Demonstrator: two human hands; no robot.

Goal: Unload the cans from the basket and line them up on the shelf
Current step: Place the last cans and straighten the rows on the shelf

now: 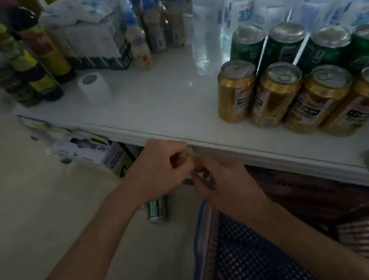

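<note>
My left hand (159,171) and my right hand (223,181) meet just below the shelf's front edge (224,146), fingers curled against each other. A green can (157,209) shows beneath my left wrist, its top hidden by the hand. A green sliver appears between the two hands. What my right fingers hold is hidden. On the white shelf at the right stand a front row of gold cans (275,96) and behind it a row of green cans (282,46). The blue mesh basket (234,258) sits below my right forearm.
Water bottles (207,26) stand behind the cans. A paper roll (94,85), dark bottles (37,52) and a wrapped pack (94,42) fill the shelf's left and back. Boxes (84,148) lie under the shelf on the pale floor. The bare shelf middle (164,101) lies left of the gold cans.
</note>
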